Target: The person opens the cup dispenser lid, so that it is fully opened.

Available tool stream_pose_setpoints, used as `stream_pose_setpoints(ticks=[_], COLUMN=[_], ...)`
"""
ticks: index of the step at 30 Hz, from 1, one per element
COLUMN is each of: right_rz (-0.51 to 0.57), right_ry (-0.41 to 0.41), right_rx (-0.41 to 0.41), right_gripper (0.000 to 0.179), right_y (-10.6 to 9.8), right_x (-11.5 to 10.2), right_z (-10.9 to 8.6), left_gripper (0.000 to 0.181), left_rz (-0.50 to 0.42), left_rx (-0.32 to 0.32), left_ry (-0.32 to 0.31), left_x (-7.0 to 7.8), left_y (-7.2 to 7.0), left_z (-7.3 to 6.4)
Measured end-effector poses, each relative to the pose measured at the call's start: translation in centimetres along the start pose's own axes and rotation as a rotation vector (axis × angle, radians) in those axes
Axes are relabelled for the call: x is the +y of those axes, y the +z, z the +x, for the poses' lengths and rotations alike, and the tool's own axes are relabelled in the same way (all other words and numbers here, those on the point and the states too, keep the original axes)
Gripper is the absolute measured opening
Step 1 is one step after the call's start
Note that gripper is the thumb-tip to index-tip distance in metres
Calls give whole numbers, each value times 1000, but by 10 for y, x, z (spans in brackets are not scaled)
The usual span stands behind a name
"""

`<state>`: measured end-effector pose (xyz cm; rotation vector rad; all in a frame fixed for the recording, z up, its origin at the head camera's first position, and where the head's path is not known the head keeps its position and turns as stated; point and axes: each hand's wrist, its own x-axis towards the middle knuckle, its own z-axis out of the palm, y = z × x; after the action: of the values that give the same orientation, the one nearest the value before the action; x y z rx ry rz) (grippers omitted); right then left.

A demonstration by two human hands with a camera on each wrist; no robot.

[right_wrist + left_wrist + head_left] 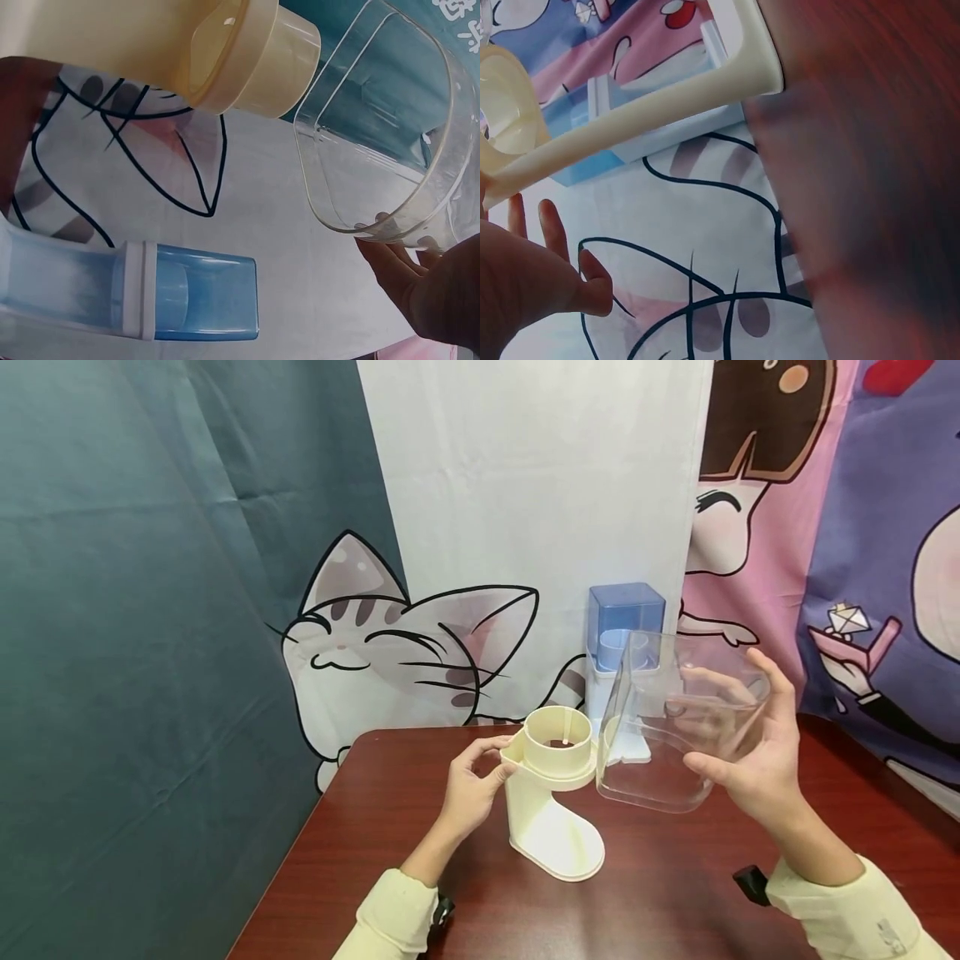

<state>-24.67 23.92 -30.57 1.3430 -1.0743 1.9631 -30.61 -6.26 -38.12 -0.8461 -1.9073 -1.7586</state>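
A cream plastic stand (551, 793) with a round collar on top stands upright on the dark red table (675, 877). My left hand (472, 781) rests against its left side, fingers curled round the collar's edge. My right hand (753, 747) grips a clear plastic container (667, 727), lifted and tilted just right of the collar. The right wrist view shows the clear container (382, 127) beside the cream collar (247, 56), fingertips (390, 251) under its rim. In the left wrist view the cream stand (637, 105) crosses above my fingers (551, 225).
A white and blue dispenser (622, 652) stands at the table's back edge behind the clear container, also seen as the blue dispenser (142, 289) in the right wrist view. Cartoon-printed cloths hang behind the table. The table's left edge runs close to my left forearm.
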Motion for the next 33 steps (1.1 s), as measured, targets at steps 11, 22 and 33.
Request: stream_pose_setpoints(ticks=[11, 22, 33], right_rz=[-57, -76, -229], right_ry=[38, 80, 69], right_rx=[-32, -97, -144], right_gripper=[102, 105, 109], right_y=[0, 8, 12], right_x=[3, 14, 22], right_z=[-6, -15, -27], left_gripper=[25, 37, 90], left_rz=[169, 425, 486], left_rx=[218, 180, 47], left_ry=[12, -162, -267], left_x=[-37, -24, -16], left_y=[-2, 0, 14], left_z=[-1, -1, -2])
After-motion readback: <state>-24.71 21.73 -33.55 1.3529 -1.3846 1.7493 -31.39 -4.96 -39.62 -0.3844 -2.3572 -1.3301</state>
